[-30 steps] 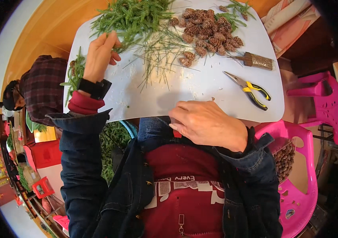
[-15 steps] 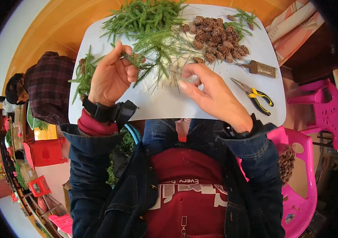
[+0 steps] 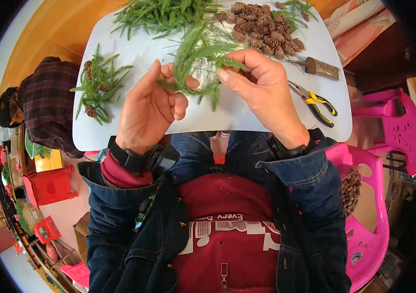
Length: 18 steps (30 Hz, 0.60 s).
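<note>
A green artificial fir sprig (image 3: 192, 63) hangs over the near half of the white table between my two hands. The fingers of my left hand (image 3: 152, 110) are curled around its lower end, palm turned up. With thumb and forefinger, my right hand (image 3: 264, 90) pinches the tip of one of its fronds. Left of my left hand lie green sprigs with small pine cones (image 3: 101, 88) among them. Long-nose pliers (image 3: 314, 102) with yellow and black handles rest to the right of my right hand.
At the table's back are a heap of green sprigs (image 3: 166, 17) and a pile of brown pine cones (image 3: 261, 29). A bundle of thin wire stems (image 3: 321, 68) lies at right. Pink plastic chairs (image 3: 379, 195) stand right of me. Another person (image 3: 52, 102) bends over at left.
My right hand has moved from beside the sprig to pinch one of its fronds. My left hand has come nearer to me with the sprig. The view has shifted slightly.
</note>
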Motion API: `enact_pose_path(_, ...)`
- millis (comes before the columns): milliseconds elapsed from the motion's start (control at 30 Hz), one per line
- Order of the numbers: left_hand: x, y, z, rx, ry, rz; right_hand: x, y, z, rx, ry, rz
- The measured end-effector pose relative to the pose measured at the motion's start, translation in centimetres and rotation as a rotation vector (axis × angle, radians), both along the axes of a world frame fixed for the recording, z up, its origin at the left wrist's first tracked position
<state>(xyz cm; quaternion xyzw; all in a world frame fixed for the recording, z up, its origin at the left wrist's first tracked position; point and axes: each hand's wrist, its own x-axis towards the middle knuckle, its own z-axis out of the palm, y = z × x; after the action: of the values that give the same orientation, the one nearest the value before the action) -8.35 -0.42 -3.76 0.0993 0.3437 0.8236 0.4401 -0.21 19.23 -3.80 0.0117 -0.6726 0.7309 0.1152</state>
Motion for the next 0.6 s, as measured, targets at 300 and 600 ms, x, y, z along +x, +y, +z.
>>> enact_pose_path(300, 5.2, 2.5, 0.3, -0.620, 0.939, 0.602, 3.9, 1.0, -0.3, 0.219, 0.025, -0.081)
enact_pose_path(600, 3.9, 2.3, -0.4, -0.645, 1.003, 0.563, 3.6, -0.3, 0.7, 0.142, -0.042, -0.137)
